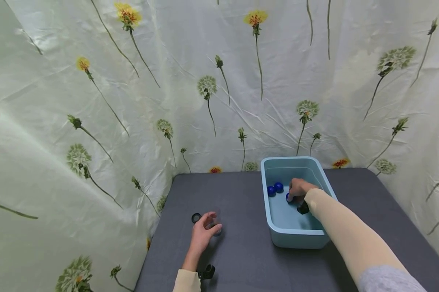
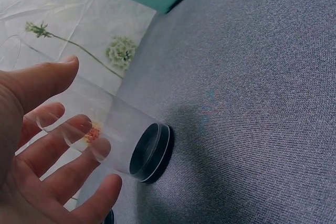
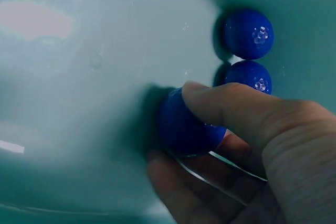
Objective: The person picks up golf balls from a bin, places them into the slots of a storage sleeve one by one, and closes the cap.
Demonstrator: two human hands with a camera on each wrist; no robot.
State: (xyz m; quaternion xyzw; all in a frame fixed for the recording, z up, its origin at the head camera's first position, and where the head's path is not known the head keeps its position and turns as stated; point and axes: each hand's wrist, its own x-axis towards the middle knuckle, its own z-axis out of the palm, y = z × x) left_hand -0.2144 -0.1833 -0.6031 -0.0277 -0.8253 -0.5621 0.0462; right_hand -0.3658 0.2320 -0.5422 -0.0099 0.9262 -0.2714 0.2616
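The bench (image 1: 241,194) has a dark grey, finely ribbed top. Towards its far right sits a light blue bin (image 1: 299,240), open above and rounded at the corners. Well apart from it, on the left, stands a clear tube (image 2: 128,119) with its black base (image 2: 152,153) down. Near that lies a round black piece (image 1: 196,217), perhaps a cap, though too small to tell.

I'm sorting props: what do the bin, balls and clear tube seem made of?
Bin: probably semi-gloss plastic, by its rounded rim and soft reflections. Balls: glossy, perhaps plastic, by their bright highlights. Tube: smooth and transparent, fingers showing through; likely plastic, possibly glass.
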